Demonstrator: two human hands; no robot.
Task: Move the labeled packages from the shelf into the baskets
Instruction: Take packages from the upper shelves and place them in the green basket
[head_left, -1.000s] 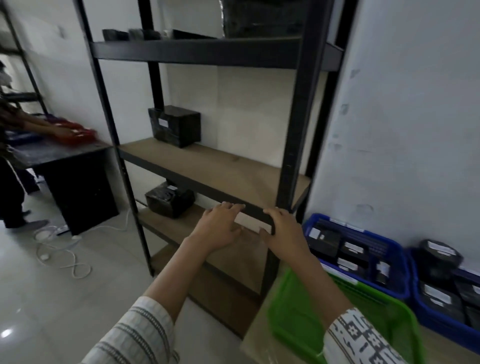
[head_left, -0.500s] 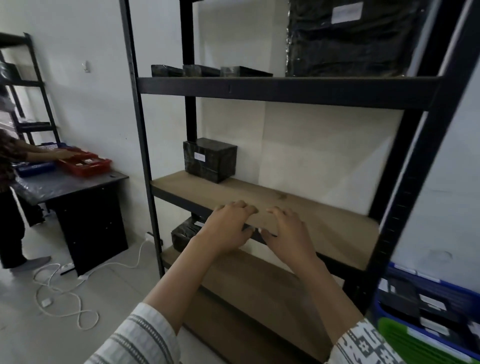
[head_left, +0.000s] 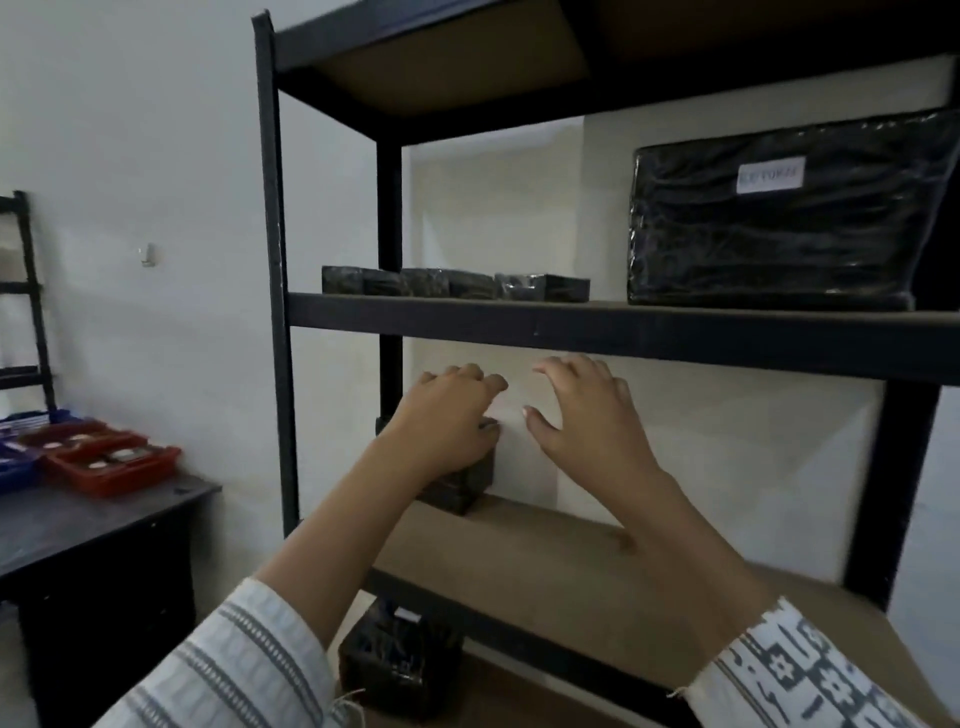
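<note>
A black metal shelf (head_left: 571, 328) with wooden boards fills the view. On its upper board, at the right, stands a large black wrapped package (head_left: 779, 244) with a white label, and a row of small flat black packages (head_left: 452, 285) lies to its left. A black box (head_left: 460, 493) sits on the middle board, partly hidden by my left hand (head_left: 447, 423). That hand hovers in front of it with loosely curled fingers and holds nothing. My right hand (head_left: 587, 415) is beside it, fingers spread and empty. Another black labeled box (head_left: 400, 662) rests on the board below. No basket is in view.
A dark desk (head_left: 104, 525) stands at the left with red trays (head_left: 111, 462) and a blue tray (head_left: 13, 465) on it. A second dark rack (head_left: 31, 291) stands against the wall at the far left. The wall behind the shelf is white.
The view has tilted upward, so the blue and green baskets at the right have left the frame. Both empty hands have risen from the middle board's edge to just under the upper board.
</note>
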